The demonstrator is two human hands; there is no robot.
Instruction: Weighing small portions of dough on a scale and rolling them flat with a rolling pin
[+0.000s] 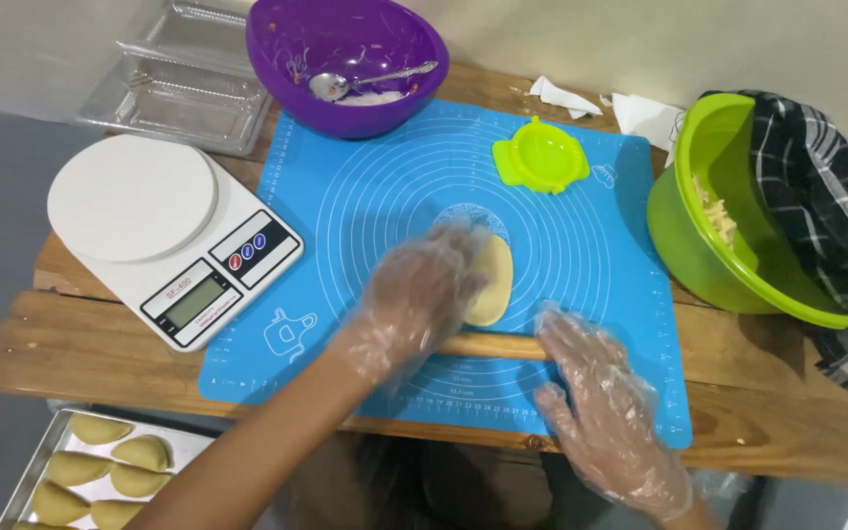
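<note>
**Two gloved hands working a rolling pin over dough on a blue mat**

The left hand (414, 294), in a clear plastic glove, is pressing down on a wooden rolling pin (493, 345). Fingers are lying flat and slightly spread over the pin, not curled round it; fingertips are reaching onto the near edge of the dough piece (493, 280). The right hand (596, 378), also gloved, is resting palm-down on the pin's other end, fingers spread apart & flat, not clamped.

The dough, a pale yellow oval, is lying just beyond both sets of fingers, touching the pin, approx. at the centre rings of the blue silicone mat (375, 186).

Items around the hands:
- Beyond the right fingers, well apart: a lime-green round press mould (540, 155), lying on the mat.
- Farther out to the right: a green bowl (699, 245) w/ pale filling inside, a dark checked cloth (821, 186) draped behind it.
- Beyond the left fingers: a purple bowl (345, 69) holding a metal spoon (345, 84).
- Left of the left hand: a white kitchen scale (164, 231), off the mat, w/ clear plastic containers (184, 83) behind it.
- Behind the left wrist, below table level: a metal tray (90, 466) carrying shaped, folded dough pieces (110, 461).

Everything is sitting on a wooden table (90, 344).
</note>
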